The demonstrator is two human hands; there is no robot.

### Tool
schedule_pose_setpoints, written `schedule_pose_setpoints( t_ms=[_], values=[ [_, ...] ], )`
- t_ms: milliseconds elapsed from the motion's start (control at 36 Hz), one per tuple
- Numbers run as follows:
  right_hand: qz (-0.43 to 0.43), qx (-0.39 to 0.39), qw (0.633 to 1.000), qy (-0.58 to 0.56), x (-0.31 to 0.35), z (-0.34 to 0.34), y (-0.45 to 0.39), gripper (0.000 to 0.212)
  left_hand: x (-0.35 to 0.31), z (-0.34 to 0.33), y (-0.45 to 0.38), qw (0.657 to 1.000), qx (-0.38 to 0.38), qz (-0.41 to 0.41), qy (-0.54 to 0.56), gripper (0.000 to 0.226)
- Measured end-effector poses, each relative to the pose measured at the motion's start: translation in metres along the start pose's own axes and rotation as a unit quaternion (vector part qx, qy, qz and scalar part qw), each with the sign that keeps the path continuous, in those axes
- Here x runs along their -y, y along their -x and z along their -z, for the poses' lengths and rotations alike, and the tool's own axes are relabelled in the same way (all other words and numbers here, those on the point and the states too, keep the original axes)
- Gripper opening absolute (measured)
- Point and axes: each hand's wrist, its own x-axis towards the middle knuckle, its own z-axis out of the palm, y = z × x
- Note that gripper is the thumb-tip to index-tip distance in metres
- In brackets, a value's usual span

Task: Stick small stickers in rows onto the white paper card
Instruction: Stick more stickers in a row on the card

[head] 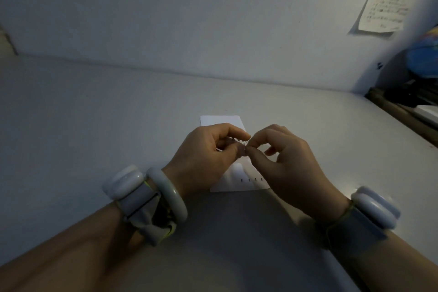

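Note:
A white paper card (221, 121) lies flat on the white table (94, 125), mostly covered by both hands. A row of small dark stickers (251, 179) shows near its front edge. My left hand (203, 156) holds a small sticker strip (237, 141) with dark marks between thumb and curled fingers, just above the card. My right hand (284, 156) meets it at the fingertips, thumb and forefinger pinching at the strip's end. Whether a single sticker is between those fingertips is too small to tell.
A white wall (213, 19) rises behind the table, with a handwritten note (384, 13) taped at the right. Dark clutter and a blue object (422, 61) sit past the table's right edge. Both wrists carry white bands; the left also wears a pale bangle (170, 193).

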Motion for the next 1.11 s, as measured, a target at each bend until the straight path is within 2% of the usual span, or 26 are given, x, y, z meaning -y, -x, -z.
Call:
schedule_pose_setpoints(
  t_ms=[278,389,500,639,750,889,972,1111],
  values=[
    [-0.014,0.001,0.999,-0.037,0.003,0.002,-0.001,0.019,-0.001,0.001,0.0,0.999,-0.004,0.014,0.049,0.019],
    [-0.074,-0.001,0.993,-0.088,0.001,0.004,-0.003,0.009,0.001,0.003,-0.002,0.999,-0.026,0.027,0.033,0.017],
    [-0.115,0.01,0.986,-0.123,-0.003,0.009,-0.006,0.008,0.002,0.007,-0.005,0.997,-0.048,0.058,0.019,0.017],
    [-0.147,0.063,0.972,-0.174,-0.005,0.012,-0.005,0.008,0.007,0.013,-0.007,0.995,-0.05,0.066,-0.057,0.019],
    [-0.146,0.122,0.97,-0.155,-0.005,0.011,-0.004,0.007,0.006,0.017,-0.006,0.988,0.014,0.061,-0.142,0.042],
    [-0.133,0.196,0.966,-0.102,-0.005,0.007,-0.003,0.008,0.005,0.02,-0.007,0.957,0.104,0.077,-0.26,0.066],
    [-0.125,0.219,0.964,-0.088,-0.004,0.006,-0.002,0.011,0.006,0.02,-0.007,0.946,0.134,0.08,-0.285,0.072],
    [-0.101,0.216,0.969,-0.069,-0.005,0.002,-0.002,0.014,0.007,0.02,-0.007,0.944,0.137,0.069,-0.291,0.071]
  ],
)
